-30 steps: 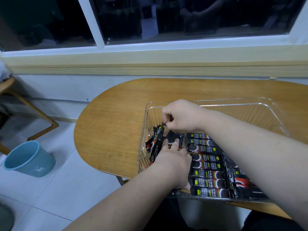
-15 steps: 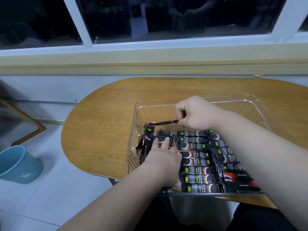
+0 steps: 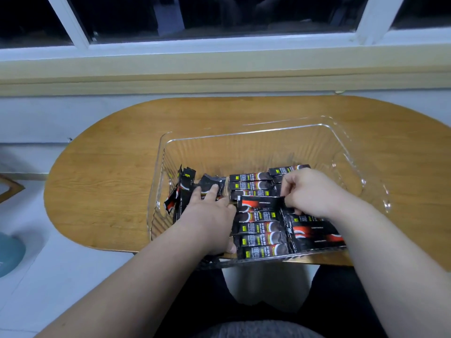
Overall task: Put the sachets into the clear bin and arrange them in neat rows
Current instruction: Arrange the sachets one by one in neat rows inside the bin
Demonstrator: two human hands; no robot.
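Held sachet: a black sachet [image 3: 260,203] with a red swoosh lies crosswise inside the bin, over the middle row; whether it rests on the sachets beneath or sits just above them is hard to tell.
Right hand: the right hand [image 3: 310,191] pinches the sachet's right end, thumb and curled fingers clamped on its edge.
Middle row: black sachets [image 3: 258,230] lie side by side, long edges touching, from the near wall toward the bin's centre.
Right-hand row: a second row [image 3: 314,234] lies just beside the first, partly covered by the right wrist.
Loose heap: unsorted sachets [image 3: 185,189] stand and lean against the bin's left wall.
Left hand: the left hand [image 3: 210,213] rests on that heap, two fingers [image 3: 213,191] straight and slightly apart, pressing down.
Clear bin: the clear bin [image 3: 353,167] sits on the table's near edge; its far half is bare.
Table: wooden, with a rounded end [image 3: 109,179], standing against the wall.
Window ledge: a pale ledge [image 3: 219,69] runs behind the table under dark panes.
Blue bucket: it stands on the floor at the far left [image 3: 9,252].
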